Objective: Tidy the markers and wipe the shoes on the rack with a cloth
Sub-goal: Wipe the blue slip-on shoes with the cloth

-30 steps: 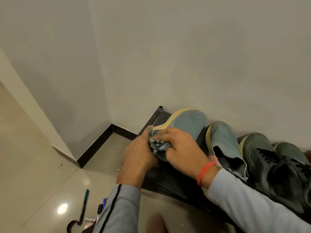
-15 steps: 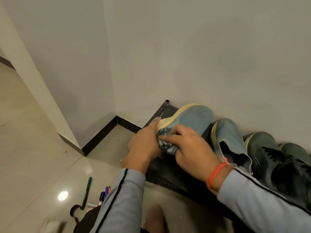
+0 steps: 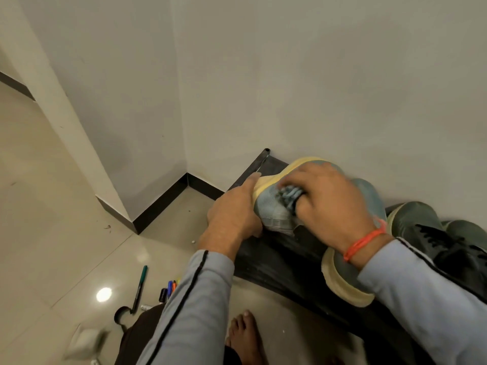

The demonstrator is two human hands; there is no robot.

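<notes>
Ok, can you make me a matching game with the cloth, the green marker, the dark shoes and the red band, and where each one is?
Things:
1. cloth
2. green marker
3. dark shoes
4. red band

Places:
A. on the floor
B. around the right wrist
C. under the right hand, against the blue shoe
D. on the rack, at the right

Pairs: 1-C, 2-A, 3-D, 4-B

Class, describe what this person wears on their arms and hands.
Both arms wear light grey-blue long sleeves with a thin dark stripe running along each. The right hand has a thin orange-red band at its wrist. The left hand is bare: no glove, no band visible.
</notes>
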